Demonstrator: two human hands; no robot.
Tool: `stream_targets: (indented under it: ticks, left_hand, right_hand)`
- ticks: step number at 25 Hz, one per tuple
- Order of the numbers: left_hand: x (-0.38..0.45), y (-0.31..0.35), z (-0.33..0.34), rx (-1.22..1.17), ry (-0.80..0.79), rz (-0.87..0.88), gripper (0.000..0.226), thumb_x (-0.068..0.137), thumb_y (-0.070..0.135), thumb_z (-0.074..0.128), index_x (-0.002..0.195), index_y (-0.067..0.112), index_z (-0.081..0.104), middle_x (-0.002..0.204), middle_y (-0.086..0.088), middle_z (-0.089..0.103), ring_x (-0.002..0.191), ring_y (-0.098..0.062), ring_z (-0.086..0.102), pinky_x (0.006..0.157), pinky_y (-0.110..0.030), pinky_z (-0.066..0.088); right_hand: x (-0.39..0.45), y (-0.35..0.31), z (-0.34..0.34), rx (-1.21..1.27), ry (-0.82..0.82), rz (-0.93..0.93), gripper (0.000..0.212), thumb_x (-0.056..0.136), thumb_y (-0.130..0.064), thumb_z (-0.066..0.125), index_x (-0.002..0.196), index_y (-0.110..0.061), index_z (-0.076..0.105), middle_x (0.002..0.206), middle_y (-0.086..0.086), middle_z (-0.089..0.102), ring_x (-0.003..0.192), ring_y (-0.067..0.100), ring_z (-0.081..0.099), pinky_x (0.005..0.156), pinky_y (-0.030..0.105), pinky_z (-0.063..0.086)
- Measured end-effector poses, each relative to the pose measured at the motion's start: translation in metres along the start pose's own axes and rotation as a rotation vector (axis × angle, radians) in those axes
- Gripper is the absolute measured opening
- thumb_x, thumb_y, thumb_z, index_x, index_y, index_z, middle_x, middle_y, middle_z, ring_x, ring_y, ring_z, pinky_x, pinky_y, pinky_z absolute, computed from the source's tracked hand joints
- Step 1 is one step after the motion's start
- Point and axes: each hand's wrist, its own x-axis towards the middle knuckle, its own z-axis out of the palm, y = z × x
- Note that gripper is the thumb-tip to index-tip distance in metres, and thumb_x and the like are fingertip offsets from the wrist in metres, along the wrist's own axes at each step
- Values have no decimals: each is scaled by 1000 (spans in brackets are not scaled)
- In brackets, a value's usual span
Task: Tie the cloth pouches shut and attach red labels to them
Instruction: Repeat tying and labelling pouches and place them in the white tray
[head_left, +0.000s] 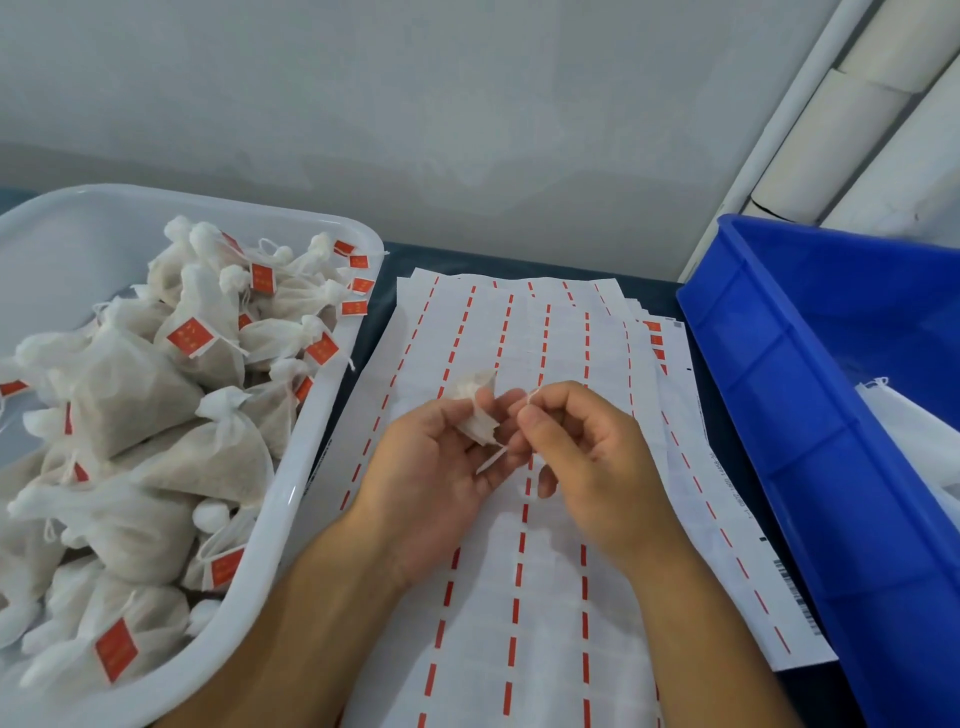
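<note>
My left hand (436, 457) grips the gathered neck of a small white cloth pouch (475, 410) above the label sheets; most of the pouch is hidden behind the fingers. My right hand (582, 447) pinches the pouch's thin white drawstring (531, 399) between thumb and forefinger, right beside the left hand. A short string end (491, 460) pokes out below the left fingers. Label backing sheets (519, 571) with red dashed strips lie flat under both hands. A few red labels (653, 332) remain on a lower sheet at the right.
A white plastic tub (311, 441) on the left holds several tied pouches with red labels (189, 335). A blue plastic crate (810, 415) on the right holds white cloth (904, 415). A grey wall stands behind the dark table; white pipes run at the upper right.
</note>
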Motion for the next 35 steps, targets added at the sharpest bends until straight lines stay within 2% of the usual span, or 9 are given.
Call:
stream_targets:
  ticks: [4,7,10,14,18,20,26,30,35]
  left_hand:
    - [-4,0,4,327,15,29,40,95,37,38,62,23,56,113,-8,76,108,-20,71,95,-40,53]
    - [-6,-5,6,774,126,24,26,97,53,47,88,36,65,109,10,74,100,-14,69,84,-28,50]
    - [-5,-7,2,996,142,44,31,95,65,47,88,40,64,93,21,66,89,-5,63,77,-20,45]
    - [-4,-9,0,1185,118,167,20,95,48,59,85,31,60,57,17,53,55,7,55,47,-7,40]
    - [-9,-13,1,1331,-10,392,35,102,53,46,80,33,64,75,13,62,69,-3,61,60,-16,51]
    - [-10,-15,3,1433,-78,474,49,106,51,32,91,24,70,91,8,68,83,-10,64,75,-33,57]
    - [-12,-20,2,1442,-199,496,36,105,45,28,114,39,62,110,19,64,106,0,57,90,-23,51]
    - [-14,-18,8,1299,-172,442,37,105,41,27,106,44,64,105,27,66,106,6,60,87,-8,47]
    - [-11,-15,5,1205,80,377,44,107,35,33,69,34,56,73,25,60,75,8,57,62,-8,43]
  right_hand:
    - [4,1,-5,166,150,219,20,103,-26,60,91,-31,74,77,-5,70,72,9,70,53,20,48]
    - [4,0,-10,276,178,274,18,102,-26,62,93,-31,77,80,-3,72,75,13,73,54,21,48]
    - [4,0,-10,134,162,163,15,102,-28,63,96,-31,76,89,-5,77,84,13,75,57,19,53]
    - [1,1,-11,-42,132,-67,8,97,-32,68,97,-30,76,104,-14,71,100,5,69,73,17,56]
    - [0,4,-11,-186,28,-130,9,93,-43,70,98,-39,77,135,-24,57,134,1,50,99,21,45]
    - [-1,5,-12,-196,-60,-125,14,92,-47,70,97,-38,78,142,-25,54,140,0,44,102,21,39]
    - [-2,6,-21,-92,-239,-65,15,87,-41,71,96,-34,81,137,-23,61,145,-2,36,115,37,32]
    - [0,9,-26,-50,-221,-25,18,97,-25,66,110,-21,78,117,-10,73,121,13,64,100,36,55]
    - [2,8,-21,-111,-137,-23,13,99,-34,65,110,-30,70,104,-14,71,102,12,69,80,23,57]
